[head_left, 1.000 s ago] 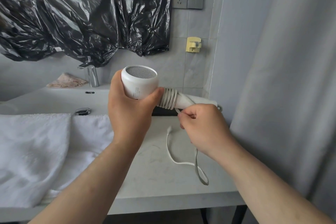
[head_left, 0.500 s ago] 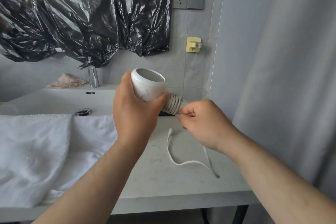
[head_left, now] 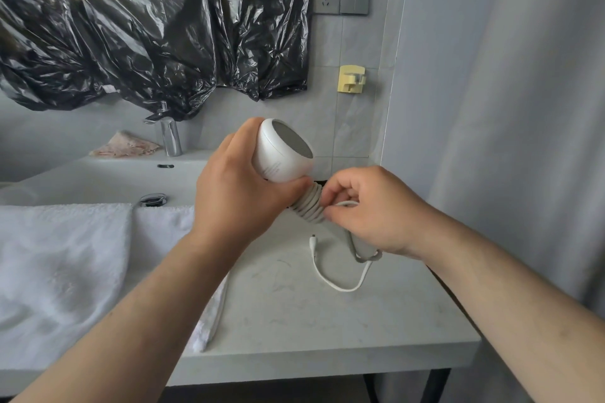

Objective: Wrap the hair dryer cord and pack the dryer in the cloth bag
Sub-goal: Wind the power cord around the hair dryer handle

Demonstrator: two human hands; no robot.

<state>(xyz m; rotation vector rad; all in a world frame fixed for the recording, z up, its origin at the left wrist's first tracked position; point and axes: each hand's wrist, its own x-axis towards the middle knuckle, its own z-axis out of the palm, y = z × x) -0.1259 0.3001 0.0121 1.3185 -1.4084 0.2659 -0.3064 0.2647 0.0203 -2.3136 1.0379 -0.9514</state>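
Note:
My left hand (head_left: 240,193) grips the round white head of the hair dryer (head_left: 278,154), held above the counter with its mesh end turned up and right. Several turns of white cord (head_left: 309,208) are coiled around the handle below the head. My right hand (head_left: 370,209) pinches the cord right beside the coil and hides most of the handle. The loose tail of the cord (head_left: 340,286) hangs from under my right hand and loops on the counter, its end lying near the coil. No cloth bag is visible.
A white towel (head_left: 62,268) covers the counter's left part, in front of the sink (head_left: 108,180) and chrome tap (head_left: 170,141). The marble counter (head_left: 294,321) ends at the front edge. Black plastic (head_left: 147,26) covers the wall; a grey curtain (head_left: 507,108) hangs right.
The dryer head has tilted so its mesh faces up and right. My right hand has carried the cord around the handle, and the loose tail on the counter has grown shorter.

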